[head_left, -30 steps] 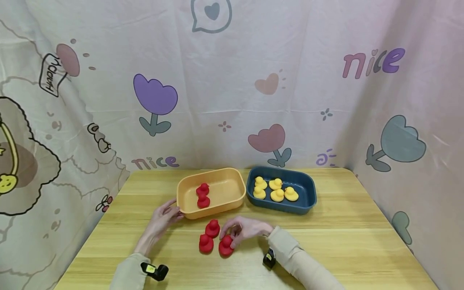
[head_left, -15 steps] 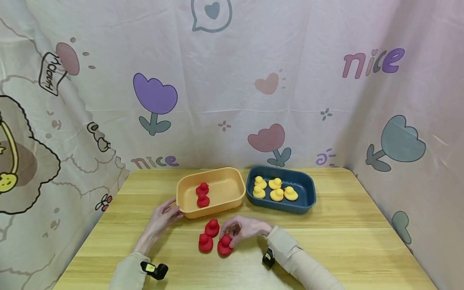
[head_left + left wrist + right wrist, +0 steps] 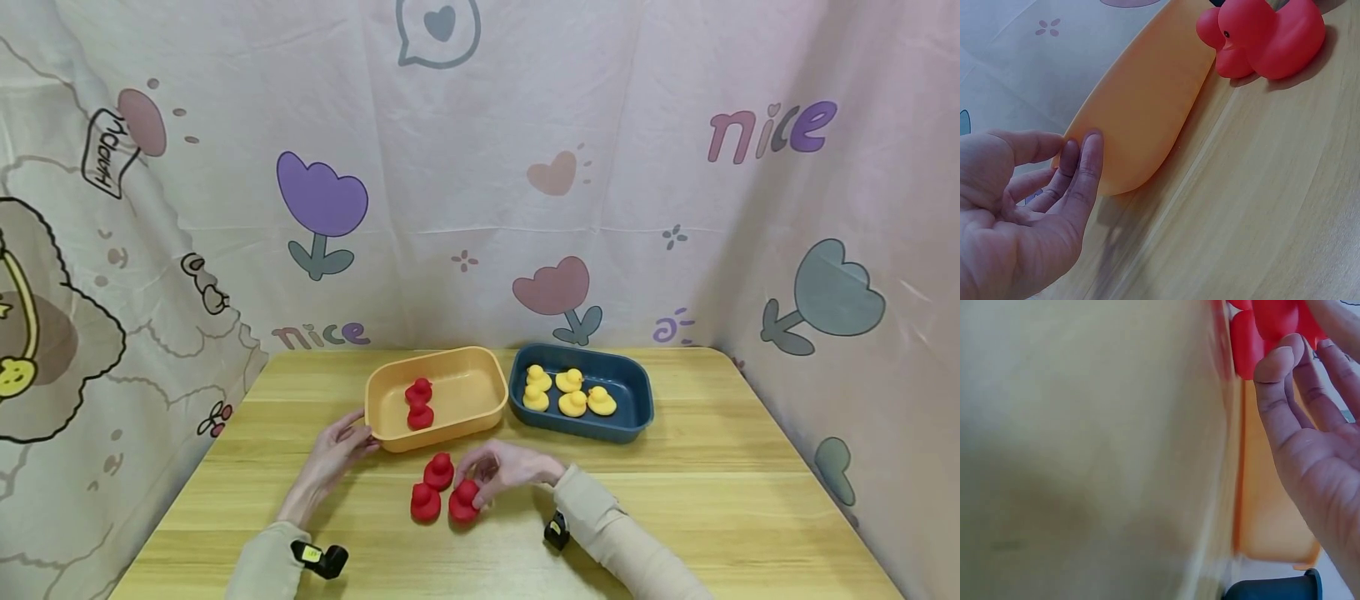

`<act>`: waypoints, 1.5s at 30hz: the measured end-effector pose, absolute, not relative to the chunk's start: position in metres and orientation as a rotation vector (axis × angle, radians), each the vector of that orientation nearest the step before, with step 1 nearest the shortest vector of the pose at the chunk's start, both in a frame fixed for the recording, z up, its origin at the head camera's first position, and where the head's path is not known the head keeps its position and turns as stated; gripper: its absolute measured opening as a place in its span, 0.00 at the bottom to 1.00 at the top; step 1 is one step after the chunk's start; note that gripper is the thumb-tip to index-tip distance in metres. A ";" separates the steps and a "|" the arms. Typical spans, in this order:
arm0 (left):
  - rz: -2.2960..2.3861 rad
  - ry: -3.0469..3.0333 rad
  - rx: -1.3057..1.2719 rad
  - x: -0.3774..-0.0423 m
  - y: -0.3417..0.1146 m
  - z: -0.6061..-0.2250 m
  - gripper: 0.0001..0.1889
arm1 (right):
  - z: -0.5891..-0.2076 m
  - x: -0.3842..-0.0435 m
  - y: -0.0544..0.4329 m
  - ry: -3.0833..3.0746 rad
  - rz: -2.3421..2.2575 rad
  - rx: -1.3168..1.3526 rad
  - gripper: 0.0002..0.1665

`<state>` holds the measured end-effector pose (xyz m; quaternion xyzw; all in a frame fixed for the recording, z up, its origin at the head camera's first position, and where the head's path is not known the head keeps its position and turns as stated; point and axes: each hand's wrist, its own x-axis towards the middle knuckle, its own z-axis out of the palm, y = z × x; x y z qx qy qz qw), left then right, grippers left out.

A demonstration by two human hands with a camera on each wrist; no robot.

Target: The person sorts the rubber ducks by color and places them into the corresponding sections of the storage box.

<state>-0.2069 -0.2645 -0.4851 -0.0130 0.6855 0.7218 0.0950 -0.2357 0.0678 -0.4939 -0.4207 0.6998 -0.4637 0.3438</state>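
In the head view my right hand (image 3: 510,468) pinches a red rubber duck (image 3: 462,505) between thumb and fingertips, low over the table. Two more red rubber ducks (image 3: 426,503) sit just left of it. The right wrist view shows the fingertips close against red duck bodies, partly cut off by the frame. My left hand (image 3: 1041,206) touches the end of the yellow-orange bin (image 3: 1141,106), its fingers fairly straight against the rim and outer wall. Two red ducks (image 3: 420,416) lie inside that bin.
A dark blue bin (image 3: 643,417) stands right of the yellow-orange one and holds several yellow rubber ducks (image 3: 573,403). Both bins are at the back of the wooden table (image 3: 720,500). Behind them hangs a printed cloth (image 3: 450,300).
The red duck under my right hand has shifted very slightly up and left, with the fingers closer around it. My left hand, the bins and the other ducks look unmoved.
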 end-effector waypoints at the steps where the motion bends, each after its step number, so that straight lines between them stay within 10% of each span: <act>1: 2.139 2.034 -0.039 -0.207 -0.264 -0.485 0.34 | -0.492 -0.236 0.068 1.830 -1.202 -1.106 0.19; 45: 2.135 2.048 -0.007 -0.207 -0.266 -0.485 0.33 | -0.408 -0.289 0.051 2.152 -1.299 -1.101 0.18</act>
